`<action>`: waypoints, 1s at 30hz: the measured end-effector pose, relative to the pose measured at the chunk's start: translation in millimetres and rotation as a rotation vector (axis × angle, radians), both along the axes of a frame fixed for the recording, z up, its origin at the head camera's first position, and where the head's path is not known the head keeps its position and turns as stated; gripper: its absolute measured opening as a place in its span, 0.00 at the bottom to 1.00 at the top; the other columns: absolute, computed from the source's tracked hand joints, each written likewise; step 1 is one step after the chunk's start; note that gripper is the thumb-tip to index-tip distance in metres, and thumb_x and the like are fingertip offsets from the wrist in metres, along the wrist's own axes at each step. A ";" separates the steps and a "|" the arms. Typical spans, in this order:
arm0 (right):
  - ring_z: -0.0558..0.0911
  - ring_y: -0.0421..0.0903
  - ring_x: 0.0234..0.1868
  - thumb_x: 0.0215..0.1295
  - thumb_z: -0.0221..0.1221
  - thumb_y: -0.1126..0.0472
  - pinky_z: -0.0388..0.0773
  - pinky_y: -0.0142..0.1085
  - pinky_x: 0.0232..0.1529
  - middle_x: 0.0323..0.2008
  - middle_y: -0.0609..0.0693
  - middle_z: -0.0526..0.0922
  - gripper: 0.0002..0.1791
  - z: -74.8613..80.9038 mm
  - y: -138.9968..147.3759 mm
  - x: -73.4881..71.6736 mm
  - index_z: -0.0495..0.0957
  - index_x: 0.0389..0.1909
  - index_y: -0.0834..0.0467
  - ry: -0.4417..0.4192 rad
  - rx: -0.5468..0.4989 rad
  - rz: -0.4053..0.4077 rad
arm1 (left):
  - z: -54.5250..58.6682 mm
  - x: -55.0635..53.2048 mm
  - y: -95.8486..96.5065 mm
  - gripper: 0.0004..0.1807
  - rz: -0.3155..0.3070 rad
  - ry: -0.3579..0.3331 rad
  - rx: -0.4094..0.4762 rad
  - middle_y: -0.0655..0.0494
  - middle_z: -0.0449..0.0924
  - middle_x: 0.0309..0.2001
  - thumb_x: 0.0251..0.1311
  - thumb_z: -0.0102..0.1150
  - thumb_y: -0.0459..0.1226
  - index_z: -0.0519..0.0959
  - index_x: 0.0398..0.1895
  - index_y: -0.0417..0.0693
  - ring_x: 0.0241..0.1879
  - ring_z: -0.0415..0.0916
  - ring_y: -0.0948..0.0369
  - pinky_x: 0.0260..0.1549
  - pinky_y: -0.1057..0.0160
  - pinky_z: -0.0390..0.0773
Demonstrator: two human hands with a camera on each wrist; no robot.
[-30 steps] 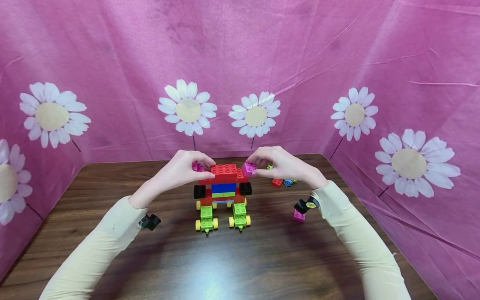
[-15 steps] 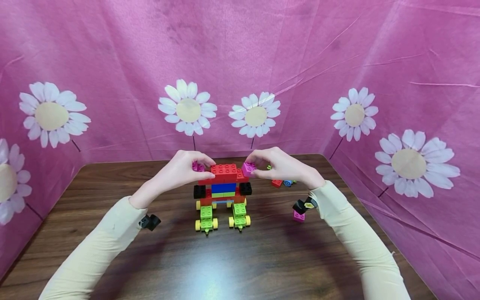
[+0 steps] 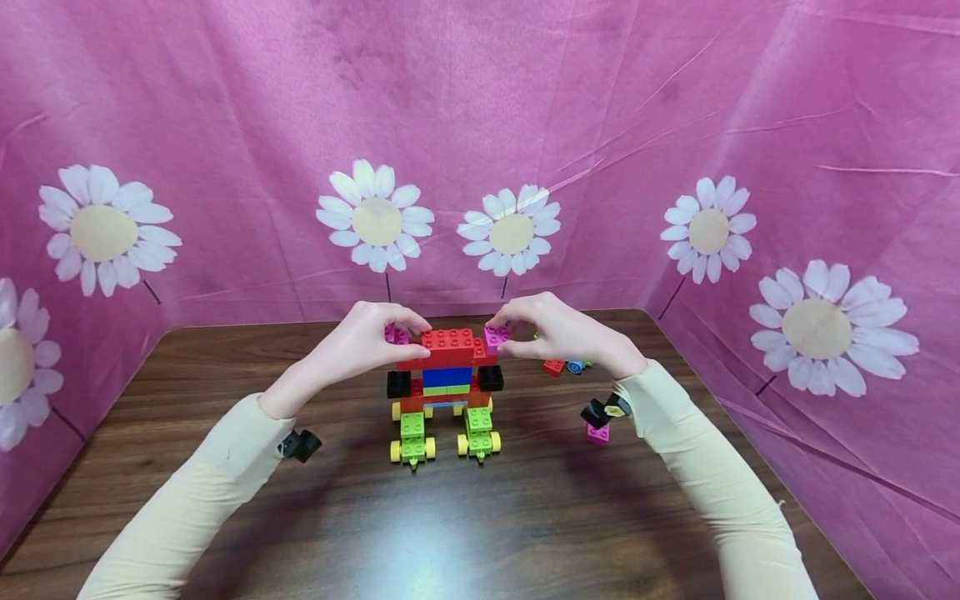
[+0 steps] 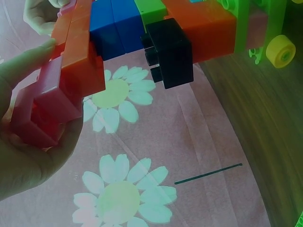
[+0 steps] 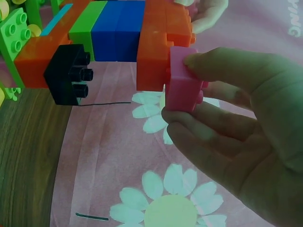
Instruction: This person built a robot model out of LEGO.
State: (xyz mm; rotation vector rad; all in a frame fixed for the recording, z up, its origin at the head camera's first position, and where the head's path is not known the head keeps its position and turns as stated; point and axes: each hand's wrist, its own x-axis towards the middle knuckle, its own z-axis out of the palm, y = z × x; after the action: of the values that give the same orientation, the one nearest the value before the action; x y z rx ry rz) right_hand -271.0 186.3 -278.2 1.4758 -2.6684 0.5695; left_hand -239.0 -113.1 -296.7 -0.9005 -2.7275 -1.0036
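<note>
A toy brick build [image 3: 447, 377] stands on the table, red on top, blue and lime in the middle, on lime wheeled bases. A black brick [image 3: 399, 383] sticks out on its left side and another black brick [image 3: 491, 377] on its right. My left hand [image 3: 365, 337] grips the pink bricks [image 4: 59, 90] at the top left end, its thumb reaching onto the red brick [image 4: 83, 66]. At the opposite end my right hand [image 3: 555, 333] pinches a pink brick [image 5: 182, 80] between thumb and fingers. That brick sits against the red end; how firmly it is joined cannot be told.
A loose pink brick [image 3: 597, 432] lies on the table [image 3: 337, 533] below the right wrist. Behind the right hand lie a red brick [image 3: 554, 367] and a blue round piece [image 3: 575, 367], partly hidden. A pink flowered cloth [image 3: 450, 100] hangs around the table's back and sides.
My right hand has shifted slightly left with its pink brick, closer in to the top of the build. The left hand and the build have hardly moved.
</note>
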 end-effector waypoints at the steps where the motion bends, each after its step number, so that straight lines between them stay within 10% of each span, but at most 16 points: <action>1: 0.85 0.42 0.44 0.62 0.67 0.57 0.84 0.38 0.49 0.45 0.50 0.88 0.16 0.5 -0.6 0.2 0.83 0.49 0.59 0.003 -0.001 0.003 | 0.1 0.2 -0.1 0.19 0.001 -0.003 0.001 0.53 0.89 0.43 0.53 0.74 0.42 0.86 0.48 0.47 0.42 0.83 0.58 0.43 0.58 0.83; 30: 0.81 0.42 0.37 0.58 0.70 0.59 0.83 0.41 0.43 0.39 0.50 0.87 0.14 1.6 -7.1 0.9 0.85 0.44 0.59 -0.004 -0.024 -0.030 | -1.4 1.2 0.3 0.19 -0.002 0.008 0.017 0.53 0.89 0.43 0.53 0.73 0.42 0.86 0.48 0.47 0.43 0.83 0.58 0.45 0.56 0.83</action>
State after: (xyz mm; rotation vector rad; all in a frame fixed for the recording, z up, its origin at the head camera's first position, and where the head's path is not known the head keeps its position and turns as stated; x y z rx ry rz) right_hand -270.2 179.2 -276.6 1.4279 -2.6719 0.6005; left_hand -237.8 -112.7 -298.1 -0.9032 -2.7079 -1.0191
